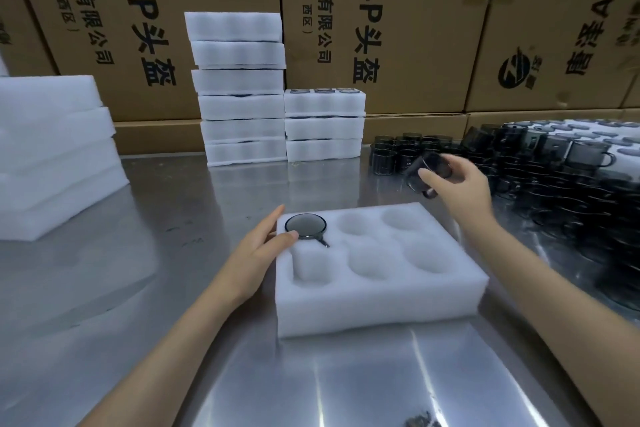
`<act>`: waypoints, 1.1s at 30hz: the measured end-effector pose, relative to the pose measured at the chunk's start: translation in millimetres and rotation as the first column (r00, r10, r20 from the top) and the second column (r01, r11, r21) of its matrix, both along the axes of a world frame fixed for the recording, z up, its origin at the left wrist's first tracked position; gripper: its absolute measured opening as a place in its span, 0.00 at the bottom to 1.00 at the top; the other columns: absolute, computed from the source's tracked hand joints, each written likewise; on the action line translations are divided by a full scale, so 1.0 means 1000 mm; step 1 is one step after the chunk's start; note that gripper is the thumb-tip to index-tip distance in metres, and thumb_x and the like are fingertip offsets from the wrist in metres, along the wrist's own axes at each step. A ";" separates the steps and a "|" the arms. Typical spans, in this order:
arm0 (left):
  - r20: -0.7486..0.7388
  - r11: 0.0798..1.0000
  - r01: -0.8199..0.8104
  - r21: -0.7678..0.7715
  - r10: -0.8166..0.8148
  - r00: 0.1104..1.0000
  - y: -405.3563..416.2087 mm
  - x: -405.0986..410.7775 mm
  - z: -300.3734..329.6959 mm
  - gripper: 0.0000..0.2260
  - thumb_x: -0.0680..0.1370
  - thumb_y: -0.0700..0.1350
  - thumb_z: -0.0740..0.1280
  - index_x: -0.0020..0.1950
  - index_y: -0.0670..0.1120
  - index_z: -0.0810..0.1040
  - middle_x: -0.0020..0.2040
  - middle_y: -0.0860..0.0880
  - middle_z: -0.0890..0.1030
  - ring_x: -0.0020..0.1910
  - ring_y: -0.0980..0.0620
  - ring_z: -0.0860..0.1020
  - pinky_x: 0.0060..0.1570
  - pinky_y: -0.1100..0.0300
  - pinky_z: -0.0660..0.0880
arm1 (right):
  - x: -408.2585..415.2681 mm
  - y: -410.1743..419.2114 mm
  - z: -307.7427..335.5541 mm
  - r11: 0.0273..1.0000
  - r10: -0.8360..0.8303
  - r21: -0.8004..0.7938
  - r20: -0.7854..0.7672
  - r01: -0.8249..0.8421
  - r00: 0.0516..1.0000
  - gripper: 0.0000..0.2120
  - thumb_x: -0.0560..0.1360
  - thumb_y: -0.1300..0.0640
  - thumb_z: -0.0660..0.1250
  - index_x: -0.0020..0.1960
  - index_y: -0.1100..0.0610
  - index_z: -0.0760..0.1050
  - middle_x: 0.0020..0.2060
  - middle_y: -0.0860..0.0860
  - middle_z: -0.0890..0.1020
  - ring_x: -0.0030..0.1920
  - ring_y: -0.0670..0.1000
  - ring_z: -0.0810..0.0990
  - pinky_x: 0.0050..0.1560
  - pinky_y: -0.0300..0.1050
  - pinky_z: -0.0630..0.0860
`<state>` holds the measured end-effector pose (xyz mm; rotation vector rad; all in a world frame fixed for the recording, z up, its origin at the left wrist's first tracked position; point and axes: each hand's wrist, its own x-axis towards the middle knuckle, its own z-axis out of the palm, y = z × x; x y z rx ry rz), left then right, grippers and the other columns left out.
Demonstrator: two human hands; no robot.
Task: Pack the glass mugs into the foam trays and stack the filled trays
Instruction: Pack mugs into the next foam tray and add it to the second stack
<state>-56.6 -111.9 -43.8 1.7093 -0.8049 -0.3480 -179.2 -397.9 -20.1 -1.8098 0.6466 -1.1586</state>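
A white foam tray with several round pockets lies on the steel table in front of me. One dark glass mug sits in its far left pocket, rim up, handle pointing toward me. My left hand rests flat on the tray's left edge, fingers apart, thumb beside that mug. My right hand hovers above and behind the tray's far right corner, gripping a tilted dark glass mug. The other pockets hold nothing.
Many dark glass mugs crowd the table's right side. Two stacks of filled foam trays stand at the back against cardboard boxes. A pile of foam trays sits at the far left.
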 end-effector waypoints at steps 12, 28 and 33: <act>0.009 1.000 -0.003 0.014 0.003 1.000 0.000 0.001 -0.001 0.34 0.72 0.55 0.66 0.76 0.52 0.59 0.68 0.59 0.67 0.66 0.63 0.64 0.65 0.63 0.59 | -0.006 0.075 0.026 0.876 0.259 -0.296 -0.379 -0.381 0.889 0.26 0.63 0.45 0.76 0.60 0.45 0.75 0.52 0.41 0.80 0.51 0.39 0.79 0.54 0.45 0.77; 0.441 0.984 0.073 0.165 -0.140 0.886 -0.005 -0.020 0.034 0.29 0.74 0.58 0.61 0.74 0.60 0.56 0.73 0.67 0.56 0.71 0.71 0.51 0.66 0.74 0.49 | -0.010 0.087 0.023 0.786 0.229 -0.349 -0.604 -0.511 0.764 0.38 0.61 0.29 0.64 0.67 0.42 0.68 0.60 0.38 0.74 0.59 0.41 0.73 0.60 0.45 0.72; 0.555 0.862 0.099 0.496 -0.403 0.728 -0.013 -0.040 0.038 0.29 0.76 0.63 0.55 0.76 0.60 0.52 0.75 0.67 0.48 0.72 0.71 0.43 0.72 0.65 0.41 | -0.015 0.087 0.016 0.722 0.144 -0.359 -0.758 -0.592 0.636 0.36 0.71 0.29 0.53 0.76 0.41 0.52 0.73 0.32 0.54 0.73 0.35 0.53 0.66 0.36 0.52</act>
